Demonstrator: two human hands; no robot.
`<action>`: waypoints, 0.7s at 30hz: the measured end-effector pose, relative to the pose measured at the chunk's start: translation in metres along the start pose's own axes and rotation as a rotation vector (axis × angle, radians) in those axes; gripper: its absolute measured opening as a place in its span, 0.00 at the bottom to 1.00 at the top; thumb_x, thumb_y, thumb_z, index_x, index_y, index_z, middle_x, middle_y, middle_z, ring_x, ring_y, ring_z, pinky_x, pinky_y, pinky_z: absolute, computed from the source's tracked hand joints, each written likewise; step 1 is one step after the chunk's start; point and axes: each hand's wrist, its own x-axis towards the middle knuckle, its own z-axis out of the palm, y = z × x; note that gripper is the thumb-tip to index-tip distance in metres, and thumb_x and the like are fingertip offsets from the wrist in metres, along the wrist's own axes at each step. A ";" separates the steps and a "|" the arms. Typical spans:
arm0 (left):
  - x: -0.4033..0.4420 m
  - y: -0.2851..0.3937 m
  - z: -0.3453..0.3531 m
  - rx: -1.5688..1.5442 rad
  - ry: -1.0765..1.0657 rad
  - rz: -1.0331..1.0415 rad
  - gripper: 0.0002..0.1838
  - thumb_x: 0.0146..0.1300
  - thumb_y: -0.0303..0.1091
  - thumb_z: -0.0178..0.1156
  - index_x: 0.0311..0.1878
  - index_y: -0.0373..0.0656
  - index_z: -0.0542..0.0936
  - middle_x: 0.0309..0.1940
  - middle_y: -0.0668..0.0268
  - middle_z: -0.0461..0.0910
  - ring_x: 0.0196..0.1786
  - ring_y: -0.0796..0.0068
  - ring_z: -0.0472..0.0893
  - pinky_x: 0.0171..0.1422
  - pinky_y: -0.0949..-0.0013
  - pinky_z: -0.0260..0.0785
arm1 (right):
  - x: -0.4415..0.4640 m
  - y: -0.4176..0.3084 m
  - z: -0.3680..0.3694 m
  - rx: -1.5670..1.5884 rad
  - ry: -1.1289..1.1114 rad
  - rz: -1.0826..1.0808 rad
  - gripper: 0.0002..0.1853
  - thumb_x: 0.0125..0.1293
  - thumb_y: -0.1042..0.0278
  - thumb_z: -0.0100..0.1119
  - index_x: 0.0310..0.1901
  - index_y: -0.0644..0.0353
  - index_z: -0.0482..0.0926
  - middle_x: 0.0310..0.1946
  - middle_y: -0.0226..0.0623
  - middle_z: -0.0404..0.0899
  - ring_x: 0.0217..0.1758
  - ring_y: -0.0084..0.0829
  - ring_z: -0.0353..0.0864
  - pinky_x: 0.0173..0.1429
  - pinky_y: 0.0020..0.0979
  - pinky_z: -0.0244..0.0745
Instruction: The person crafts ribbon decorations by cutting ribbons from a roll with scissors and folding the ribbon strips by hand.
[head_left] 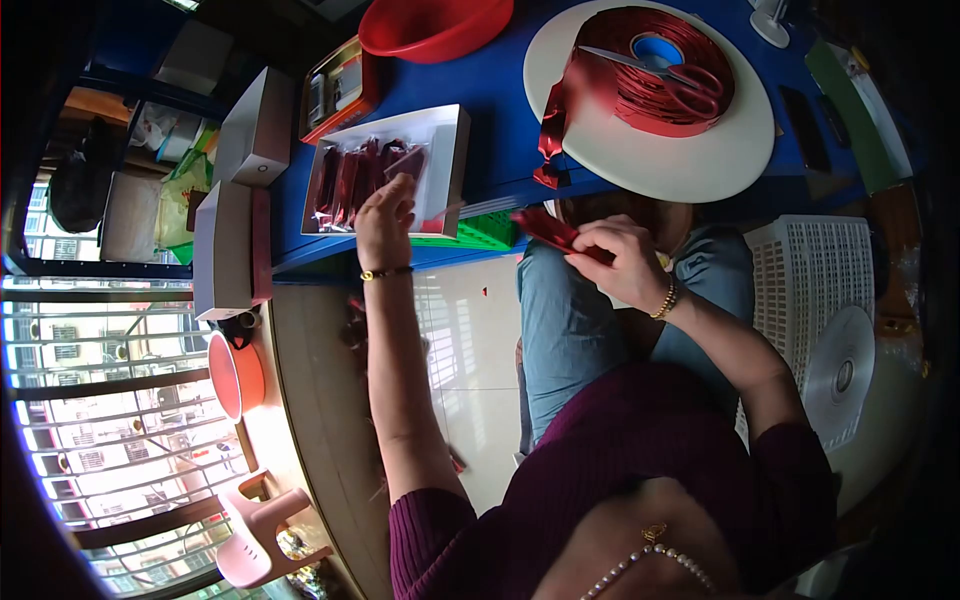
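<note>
One right hand (618,258) pinches glossy red strip (546,229), left hand (385,218) above packets (350,185).

Glaring window light at left, dim dark corners, curved edges, slight blur around the hands.

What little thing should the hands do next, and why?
I'd have the left hand gently pinch one shiny red packet. Its fingertips are over the packets in the white box, though I can't tell whether it already holds one. The right hand is busy with a red ribbon piece, so the left seems the better one to use.
</note>
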 end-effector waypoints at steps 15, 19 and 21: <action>-0.063 -0.059 0.046 -0.252 -0.189 -0.174 0.09 0.60 0.32 0.60 0.42 0.38 0.78 0.35 0.64 0.82 0.36 0.78 0.80 0.37 0.75 0.75 | -0.001 -0.011 0.016 -0.189 -0.041 -0.046 0.07 0.48 0.73 0.66 0.24 0.57 0.75 0.26 0.30 0.78 0.24 0.34 0.74 0.36 0.31 0.66; -0.078 -0.065 0.055 -0.219 -0.153 -0.102 0.08 0.60 0.29 0.59 0.41 0.38 0.78 0.35 0.64 0.81 0.34 0.77 0.81 0.38 0.75 0.76 | -0.002 -0.013 0.016 -0.227 -0.004 -0.053 0.07 0.48 0.72 0.66 0.25 0.56 0.75 0.26 0.30 0.78 0.25 0.34 0.74 0.36 0.32 0.65; -0.085 -0.067 0.060 -0.168 -0.131 -0.066 0.07 0.61 0.28 0.58 0.41 0.37 0.78 0.35 0.65 0.81 0.35 0.77 0.81 0.39 0.75 0.76 | -0.002 -0.014 0.015 -0.310 0.028 -0.067 0.07 0.48 0.71 0.66 0.25 0.55 0.75 0.26 0.29 0.77 0.26 0.33 0.73 0.37 0.32 0.64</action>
